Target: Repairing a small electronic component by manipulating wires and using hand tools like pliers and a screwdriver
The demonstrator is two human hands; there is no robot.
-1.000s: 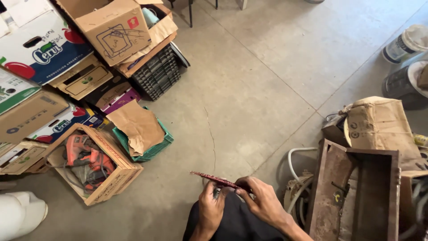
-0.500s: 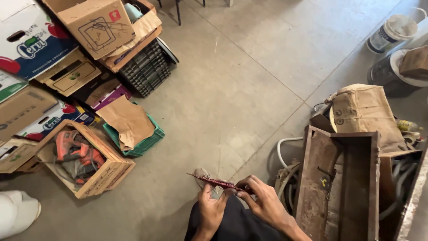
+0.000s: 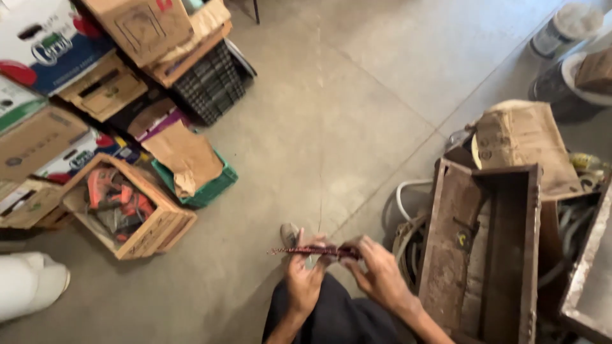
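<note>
Above the person's dark-trousered knees, over the concrete floor (image 3: pixel 357 127), a thin dark red rod-like piece (image 3: pixel 315 251) lies almost level, its long axis running left to right. The left hand (image 3: pixel 305 280) is closed around its middle from below, and the right hand (image 3: pixel 379 274) pinches the right end, so the free tip juts out to the left, beyond the left hand. The rusty metal toolbox (image 3: pixel 484 248) stands open just beside the right hand.
</note>
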